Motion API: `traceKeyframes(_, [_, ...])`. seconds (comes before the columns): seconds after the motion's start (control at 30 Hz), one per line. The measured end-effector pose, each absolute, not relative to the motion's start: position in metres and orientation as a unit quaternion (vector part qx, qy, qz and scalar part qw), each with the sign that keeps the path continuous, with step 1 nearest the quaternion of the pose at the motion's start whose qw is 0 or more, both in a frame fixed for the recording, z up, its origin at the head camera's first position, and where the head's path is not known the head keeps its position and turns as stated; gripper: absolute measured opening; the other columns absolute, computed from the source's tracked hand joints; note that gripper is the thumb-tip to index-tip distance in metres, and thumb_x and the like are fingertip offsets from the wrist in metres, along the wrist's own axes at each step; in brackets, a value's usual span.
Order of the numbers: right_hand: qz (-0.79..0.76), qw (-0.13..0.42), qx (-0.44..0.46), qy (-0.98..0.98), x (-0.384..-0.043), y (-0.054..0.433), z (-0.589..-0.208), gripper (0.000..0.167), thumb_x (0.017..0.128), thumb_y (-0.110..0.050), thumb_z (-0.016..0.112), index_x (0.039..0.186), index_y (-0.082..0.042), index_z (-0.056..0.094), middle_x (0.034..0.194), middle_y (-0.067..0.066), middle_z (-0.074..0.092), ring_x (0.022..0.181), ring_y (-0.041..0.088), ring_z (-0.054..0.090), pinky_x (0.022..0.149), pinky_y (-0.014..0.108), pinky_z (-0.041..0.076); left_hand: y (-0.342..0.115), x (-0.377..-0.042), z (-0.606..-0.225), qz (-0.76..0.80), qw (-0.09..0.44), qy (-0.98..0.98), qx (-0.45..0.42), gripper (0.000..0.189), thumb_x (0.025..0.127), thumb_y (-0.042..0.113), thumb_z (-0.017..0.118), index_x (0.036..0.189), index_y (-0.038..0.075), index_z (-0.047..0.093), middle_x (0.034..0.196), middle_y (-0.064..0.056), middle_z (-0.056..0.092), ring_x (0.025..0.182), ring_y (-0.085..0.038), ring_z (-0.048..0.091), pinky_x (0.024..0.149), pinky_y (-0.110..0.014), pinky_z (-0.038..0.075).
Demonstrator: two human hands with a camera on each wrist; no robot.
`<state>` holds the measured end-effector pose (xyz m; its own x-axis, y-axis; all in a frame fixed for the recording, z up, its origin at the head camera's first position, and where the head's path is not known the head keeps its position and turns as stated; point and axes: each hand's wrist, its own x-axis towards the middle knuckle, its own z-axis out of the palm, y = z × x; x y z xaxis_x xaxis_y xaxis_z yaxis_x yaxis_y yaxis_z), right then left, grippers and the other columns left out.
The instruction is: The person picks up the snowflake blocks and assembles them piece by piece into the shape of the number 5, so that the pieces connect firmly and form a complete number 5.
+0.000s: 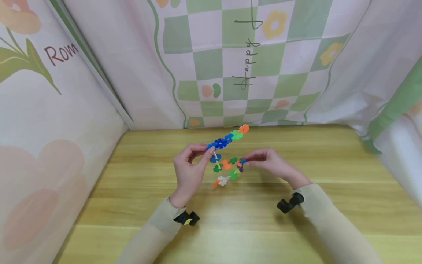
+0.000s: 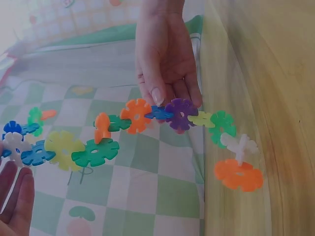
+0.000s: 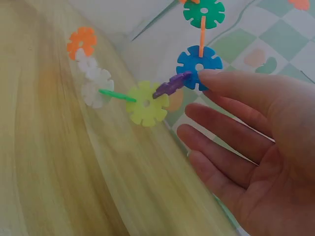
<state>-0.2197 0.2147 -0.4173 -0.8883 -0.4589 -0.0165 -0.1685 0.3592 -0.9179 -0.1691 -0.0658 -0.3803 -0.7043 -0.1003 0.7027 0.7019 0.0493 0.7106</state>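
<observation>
A chain of interlocked plastic snowflake discs (image 1: pixel 220 143) in several colours is held up above the table between both hands. My left hand (image 1: pixel 189 172) pinches it around its blue and white discs; in the left wrist view, its fingers are beside a white disc (image 2: pixel 16 147). My right hand (image 1: pixel 271 163) pinches a blue disc (image 3: pixel 199 66) between thumb and forefinger, its other fingers loosely spread. Next to that blue disc is a purple disc (image 2: pixel 181 114). One end of the chain droops to an orange disc (image 2: pixel 239 175); the other rises to another orange disc (image 1: pixel 244 128).
The wooden table (image 1: pixel 230 234) lies under both hands. A green-and-white checked curtain (image 1: pixel 237 58) hangs along its back edge, and a printed white panel (image 1: pixel 49 139) stands at its left. Black cameras (image 1: pixel 290 202) sit on both wrists.
</observation>
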Motion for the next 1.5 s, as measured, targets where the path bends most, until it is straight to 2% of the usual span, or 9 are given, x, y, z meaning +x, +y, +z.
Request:
traceKeyframes(0.17, [-0.543,0.142,-0.19,0.805,-0.219,0.213,-0.419,0.023,0.093,-0.019,0.077,0.11,-0.004,0.075,0.107,0.01,0.074,0.104,0.041,0.066,0.094,0.053,0.052,-0.067,-0.171,-0.379,-0.649,0.303,-0.662,-0.223,0.009,0.091,0.005,0.078,0.093,0.001,0.071,0.095,-0.008,0.074,0.083,-0.024,0.07,0.075,-0.035,0.059])
traceKeyframes(0.47, [-0.542,0.134,-0.22,0.8,-0.202,0.214,-0.41,0.017,0.095,-0.016,0.075,0.105,-0.003,0.076,0.101,0.012,0.075,0.097,0.046,0.067,0.088,0.048,0.056,-0.072,-0.187,-0.371,-0.665,0.283,-0.667,-0.18,0.013,0.092,0.009,0.078,0.097,-0.002,0.071,0.092,-0.01,0.073,0.081,-0.022,0.069,0.075,-0.031,0.058])
traceKeyframes(0.57, [-0.55,0.147,-0.222,0.792,-0.193,0.214,-0.409,0.018,0.096,-0.016,0.074,0.106,-0.002,0.075,0.1,0.013,0.075,0.098,0.046,0.068,0.09,0.043,0.056,-0.072,-0.198,-0.369,-0.686,0.241,-0.668,-0.156,0.017,0.094,0.014,0.077,0.099,-0.001,0.072,0.092,-0.011,0.073,0.08,-0.022,0.07,0.075,-0.032,0.059])
traceKeyframes(0.67, [-0.566,0.166,-0.215,0.778,-0.186,0.214,-0.411,0.02,0.097,-0.016,0.072,0.107,0.001,0.073,0.099,0.014,0.075,0.098,0.044,0.069,0.092,0.036,0.056,-0.069,-0.211,-0.369,-0.713,0.177,-0.666,-0.132,0.02,0.094,0.015,0.076,0.1,-0.003,0.071,0.094,-0.013,0.073,0.081,-0.022,0.072,0.076,-0.035,0.061])
traceKeyframes(0.87, [-0.595,0.212,-0.179,0.754,-0.176,0.214,-0.423,0.025,0.099,-0.015,0.069,0.111,0.007,0.069,0.102,0.02,0.074,0.096,0.04,0.071,0.087,0.044,0.058,-0.065,-0.237,-0.381,-0.733,0.069,-0.672,-0.08,0.021,0.094,0.018,0.077,0.103,0.0,0.071,0.095,-0.013,0.074,0.081,-0.023,0.073,0.079,-0.036,0.061])
traceKeyframes(1.03, [-0.591,0.214,-0.171,0.759,-0.174,0.215,-0.43,0.026,0.1,-0.016,0.068,0.111,0.008,0.068,0.101,0.021,0.074,0.089,0.033,0.072,0.08,0.044,0.06,-0.059,-0.251,-0.396,-0.738,0.01,-0.673,-0.055,0.024,0.095,0.018,0.076,0.108,-0.001,0.071,0.101,-0.015,0.074,0.084,-0.023,0.073,0.082,-0.037,0.06])
traceKeyframes(1.2, [-0.6,0.229,-0.171,0.748,-0.176,0.216,-0.436,0.027,0.101,-0.014,0.066,0.113,0.011,0.066,0.103,0.022,0.073,0.09,0.029,0.073,0.08,0.043,0.06,-0.057,-0.259,-0.41,-0.723,-0.021,-0.689,-0.036,0.025,0.096,0.019,0.074,0.112,-0.001,0.071,0.104,-0.015,0.073,0.089,-0.026,0.073,0.084,-0.039,0.059])
traceKeyframes(1.33, [-0.605,0.244,-0.164,0.74,-0.18,0.216,-0.441,0.028,0.101,-0.014,0.065,0.115,0.01,0.065,0.105,0.023,0.073,0.095,0.032,0.072,0.082,0.042,0.06,-0.057,-0.262,-0.42,-0.722,-0.03,-0.691,-0.015,0.025,0.097,0.018,0.074,0.112,-0.001,0.072,0.102,-0.014,0.074,0.093,-0.031,0.072,0.087,-0.043,0.058])
traceKeyframes(1.5, [-0.605,0.256,-0.16,0.737,-0.185,0.216,-0.445,0.03,0.102,-0.014,0.063,0.117,0.012,0.064,0.105,0.025,0.072,0.097,0.034,0.072,0.082,0.043,0.06,-0.056,-0.266,-0.429,-0.719,-0.036,-0.694,0.007,0.026,0.096,0.018,0.075,0.114,-0.001,0.072,0.104,-0.013,0.073,0.092,-0.028,0.072,0.088,-0.043,0.058])
